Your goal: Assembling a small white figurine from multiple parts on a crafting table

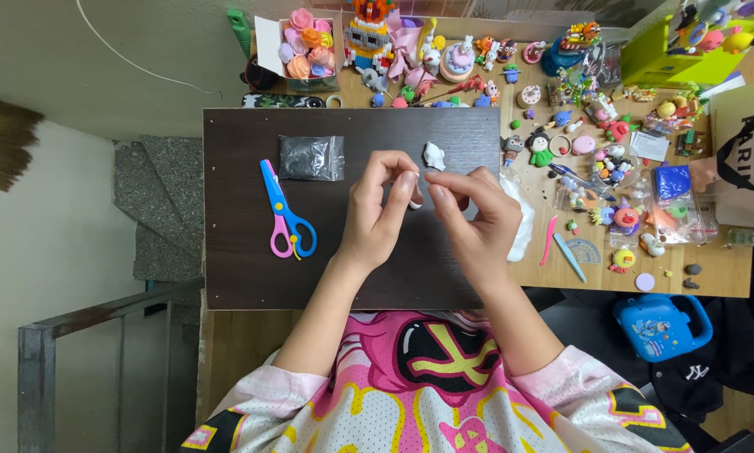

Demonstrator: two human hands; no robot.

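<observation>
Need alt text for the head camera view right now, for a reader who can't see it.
Seen from above, the left hand and right hand pinch a small white piece between their fingers over a dark board. Pink and blue scissors, a black bag and a white lump lie on the board, beside many colourful figurines.

A small white lump of clay [414,202] is sitting pinched between the fingertips of both hands, just above the dark board [242,252]; most of it is lying hidden behind the fingers, so its shape is hard to tell; only a pale rounded edge is showing beside the left thumb. A second white clay piece [434,155], irregular and slightly pointed, is lying flat on the board just beyond the hands, apart from them, near the board's far edge.
</observation>
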